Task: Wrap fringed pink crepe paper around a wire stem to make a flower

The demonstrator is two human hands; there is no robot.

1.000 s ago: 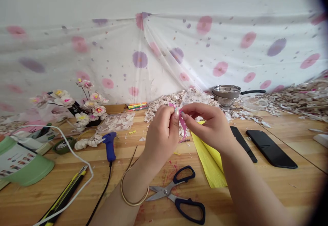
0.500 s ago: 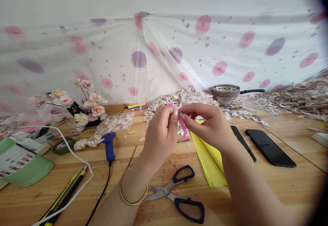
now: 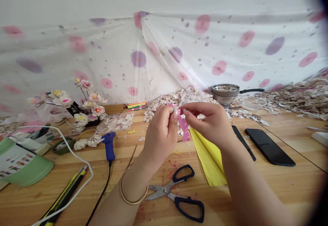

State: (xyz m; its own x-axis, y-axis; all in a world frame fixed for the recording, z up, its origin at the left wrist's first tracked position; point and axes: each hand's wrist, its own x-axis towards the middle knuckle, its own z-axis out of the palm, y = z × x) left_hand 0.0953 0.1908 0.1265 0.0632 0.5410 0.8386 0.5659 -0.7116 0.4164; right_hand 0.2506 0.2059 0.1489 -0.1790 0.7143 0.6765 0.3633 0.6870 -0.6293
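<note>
My left hand [image 3: 164, 123] is closed, thumb against the curled index finger, pinching the top of a fringed pink paper strip [image 3: 183, 128]. Bits of pink fringe stick up over its fingers. The strip's loose end dangles between my hands. My right hand [image 3: 208, 122] is closed too, its thumb and index fingertip pinched at the strip's upper edge beside the left thumb; the exact contact is small. Below them on the table lie open scissors [image 3: 165, 191] with dark blue handles. A folded yellow crepe paper sheet [image 3: 207, 157] lies under my right hand.
A blue glue gun [image 3: 109, 145] with a black cord stands left, near a white cable [image 3: 84, 164] and a yellow-black cutter [image 3: 64, 198]. Paper flowers [image 3: 89, 104] are at back left. A black phone [image 3: 270, 147] lies right; metal bowls [image 3: 225, 91] and heaped petals [image 3: 302, 96] line the back.
My right fingertips have shifted slightly up and right, away from the strip's face. More of the pink strip now shows, its hanging end swung a little to the right. My left hand stays still.
</note>
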